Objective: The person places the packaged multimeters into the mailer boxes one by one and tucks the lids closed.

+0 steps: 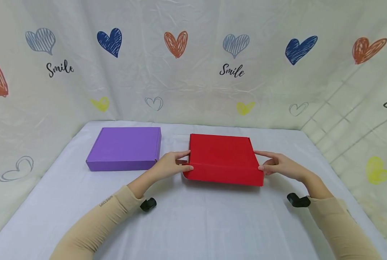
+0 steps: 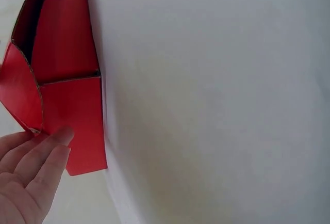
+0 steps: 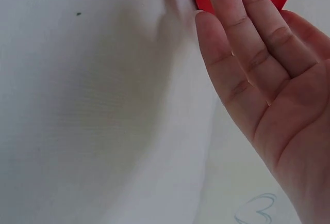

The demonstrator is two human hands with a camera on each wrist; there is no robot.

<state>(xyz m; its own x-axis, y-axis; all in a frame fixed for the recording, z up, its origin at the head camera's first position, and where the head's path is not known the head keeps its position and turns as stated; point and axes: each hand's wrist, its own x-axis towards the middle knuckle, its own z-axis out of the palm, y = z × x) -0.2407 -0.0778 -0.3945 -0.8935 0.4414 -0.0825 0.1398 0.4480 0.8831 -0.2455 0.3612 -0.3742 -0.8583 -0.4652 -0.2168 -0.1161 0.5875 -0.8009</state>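
Note:
A red cardboard box (image 1: 222,155) sits on the table right of centre, its lid on top and its front flap hanging toward me. In the left wrist view a dark gap shows between the lid's flap (image 2: 23,90) and the box's wall (image 2: 72,126). My left hand (image 1: 168,165) holds the left front corner of the lid, thumb at the front and forefinger along the side. At the opposite corner my right hand (image 1: 282,166) holds it the same way. Fingers of the right hand (image 3: 258,53) extend along the red side in the right wrist view.
A closed purple box (image 1: 125,144) lies to the left of the red one, close to my left hand. White cloth (image 1: 212,224) covers the table. Behind stands a pale curtain (image 1: 199,79) printed with hearts and "Smile".

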